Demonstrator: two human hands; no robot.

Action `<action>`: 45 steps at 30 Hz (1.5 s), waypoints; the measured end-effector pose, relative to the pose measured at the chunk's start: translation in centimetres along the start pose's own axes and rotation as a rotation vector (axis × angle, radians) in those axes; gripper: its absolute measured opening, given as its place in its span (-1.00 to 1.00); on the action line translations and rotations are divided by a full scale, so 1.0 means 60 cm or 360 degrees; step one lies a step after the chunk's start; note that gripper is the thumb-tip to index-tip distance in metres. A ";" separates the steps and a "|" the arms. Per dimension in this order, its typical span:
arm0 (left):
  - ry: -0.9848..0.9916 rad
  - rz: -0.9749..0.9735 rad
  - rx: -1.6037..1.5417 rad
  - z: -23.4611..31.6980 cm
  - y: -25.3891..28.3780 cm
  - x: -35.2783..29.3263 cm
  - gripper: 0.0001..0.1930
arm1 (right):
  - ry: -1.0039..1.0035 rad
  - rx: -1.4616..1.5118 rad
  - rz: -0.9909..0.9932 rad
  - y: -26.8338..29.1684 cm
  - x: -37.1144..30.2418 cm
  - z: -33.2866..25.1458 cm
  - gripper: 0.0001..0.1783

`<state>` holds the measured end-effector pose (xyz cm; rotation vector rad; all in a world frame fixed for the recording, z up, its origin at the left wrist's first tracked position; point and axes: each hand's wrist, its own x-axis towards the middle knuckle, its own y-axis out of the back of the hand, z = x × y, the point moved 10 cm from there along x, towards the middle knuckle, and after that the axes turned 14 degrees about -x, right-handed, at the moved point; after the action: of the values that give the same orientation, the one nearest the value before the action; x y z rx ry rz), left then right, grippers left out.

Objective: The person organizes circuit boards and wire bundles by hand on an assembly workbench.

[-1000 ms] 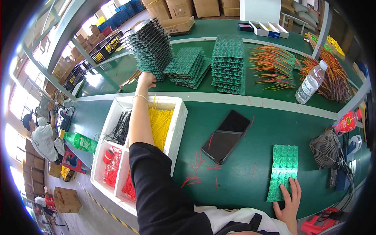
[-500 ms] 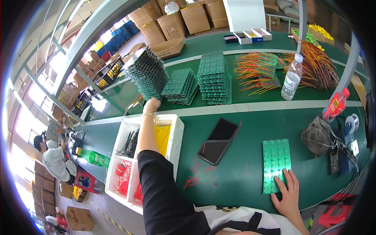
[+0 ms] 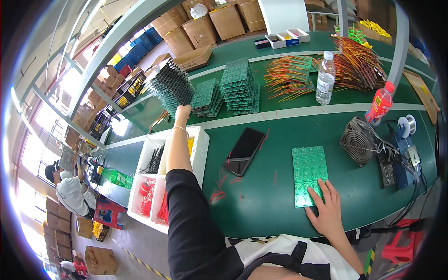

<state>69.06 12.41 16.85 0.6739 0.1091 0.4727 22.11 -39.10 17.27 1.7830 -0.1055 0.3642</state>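
A green panel of circuit boards point(image 3: 310, 164) lies flat on the green table in front of me. My right hand point(image 3: 326, 210) rests at its lower right, fingers stretched out and fingertips on the panel. My left arm reaches across the white foam box point(image 3: 203, 144). At the near foot of the tall leaning stack of circuit board panels point(image 3: 170, 86), my left hand point(image 3: 183, 112) has its fingers curled in; what they grip, if anything, is hidden. Beside it are a low stack of green panels point(image 3: 207, 95) and a taller one point(image 3: 239, 88).
The foam box holds black, yellow and red wires point(image 3: 148, 200). A phone point(image 3: 243, 150) lies among loose red wire bits. Wired boards point(image 3: 289, 74), a water bottle point(image 3: 325, 79), a red-capped bottle point(image 3: 380, 103), a fan point(image 3: 357, 142) and a solder spool point(image 3: 407, 125) stand farther right.
The view has shifted, so the table's things appear farther left and higher. My left hand stays by the leaning stack, and my right hand remains on the panel.
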 end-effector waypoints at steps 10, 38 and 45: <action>0.0321 -0.0115 -0.1028 -0.004 -0.044 -0.108 -0.73 | -0.0005 -0.0022 -0.0005 -0.006 -0.008 0.006 -0.38; 0.0662 -0.0336 -0.1559 0.019 -0.046 -0.153 -0.79 | -0.0051 -0.0074 -0.0032 -0.004 -0.005 -0.003 -0.37; 0.1128 -0.0337 -0.2382 0.048 -0.089 -0.206 -0.50 | -0.0055 -0.0096 -0.0035 -0.005 -0.005 -0.001 -0.37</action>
<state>60.85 1.51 15.09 -0.9848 0.4270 0.4368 21.87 -39.00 16.92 1.7301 -0.1201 0.3118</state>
